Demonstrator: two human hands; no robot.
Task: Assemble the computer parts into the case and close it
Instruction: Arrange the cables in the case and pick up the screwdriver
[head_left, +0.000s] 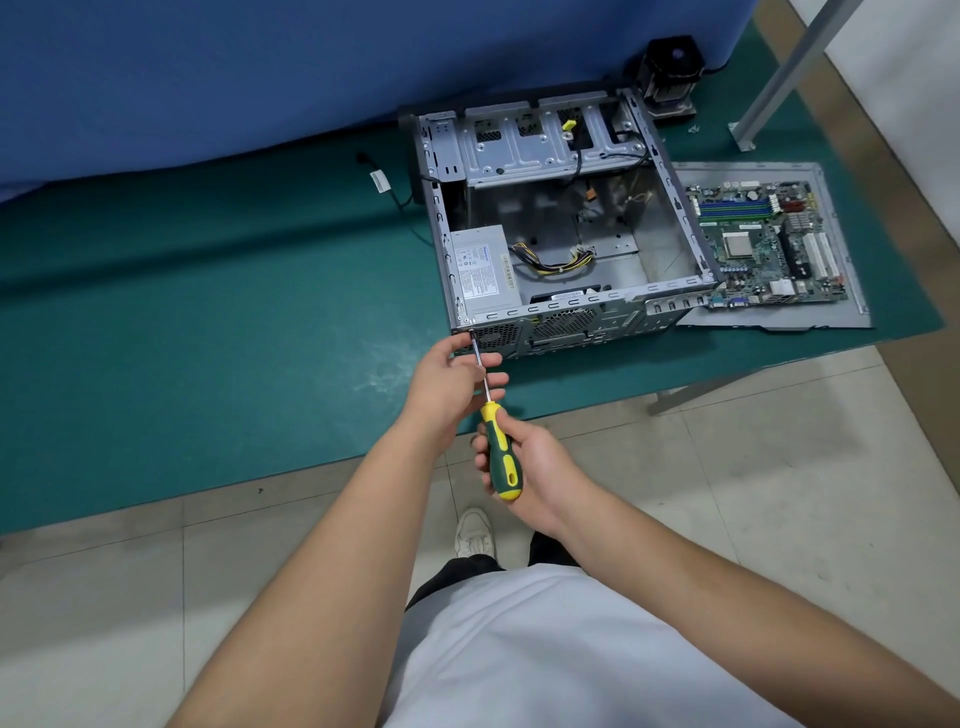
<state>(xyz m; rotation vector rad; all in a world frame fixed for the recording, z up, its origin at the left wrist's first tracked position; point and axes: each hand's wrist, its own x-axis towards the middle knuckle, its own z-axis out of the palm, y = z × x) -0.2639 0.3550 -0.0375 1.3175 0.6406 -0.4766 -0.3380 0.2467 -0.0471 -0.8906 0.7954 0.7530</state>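
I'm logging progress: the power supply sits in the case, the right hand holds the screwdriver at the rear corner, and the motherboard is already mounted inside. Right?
Not quite. The motherboard lies outside the case, on the side panel beside it, as the head view shows. The power supply and the right hand holding the screwdriver are as stated.

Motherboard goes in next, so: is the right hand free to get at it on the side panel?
Probably not yet: the right hand grips the screwdriver handle. The motherboard itself lies uncovered beside the case, nothing on it.
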